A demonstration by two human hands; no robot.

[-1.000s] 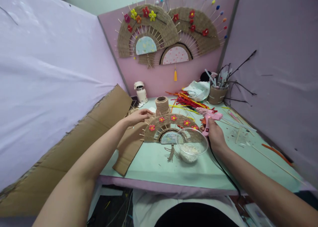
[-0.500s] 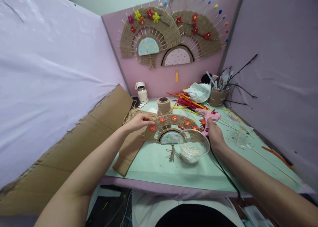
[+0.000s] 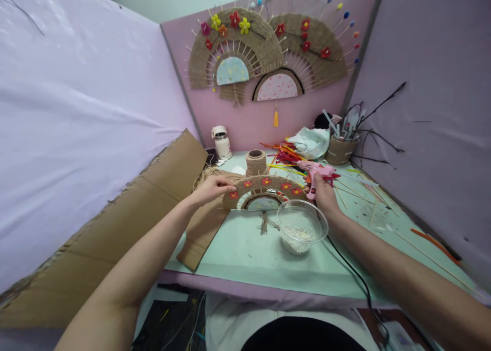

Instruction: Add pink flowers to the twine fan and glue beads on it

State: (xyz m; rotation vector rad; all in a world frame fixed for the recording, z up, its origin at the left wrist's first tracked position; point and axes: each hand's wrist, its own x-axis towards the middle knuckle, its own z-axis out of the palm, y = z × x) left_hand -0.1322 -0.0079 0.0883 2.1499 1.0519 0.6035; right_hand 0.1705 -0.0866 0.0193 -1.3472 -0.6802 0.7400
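Note:
A twine-wrapped fan (image 3: pixel 255 183) with several red flowers is held up slightly over the table. My left hand (image 3: pixel 215 188) pinches its left end. My right hand (image 3: pixel 322 193) is closed round a pink glue gun (image 3: pixel 315 173) at the fan's right end; the gun's black cord trails down to the table edge. A tassel (image 3: pixel 264 223) hangs from the fan's lower middle. Just in front and to the right stands a clear bowl (image 3: pixel 299 231) of small white beads. Behind the fan is a twine spool (image 3: pixel 256 161).
Cardboard (image 3: pixel 115 213) leans at the left, and a cardboard strip (image 3: pixel 199 238) lies near it. A white bottle (image 3: pixel 221 144), colourful pipe cleaners (image 3: pixel 287 154) and a pot with twigs (image 3: pixel 341 149) stand behind. Sticks (image 3: pixel 372 213) lie at the right.
My right hand has moved a little to the left with the glue gun. The fan has tilted back and its lower edge sits slightly farther from me.

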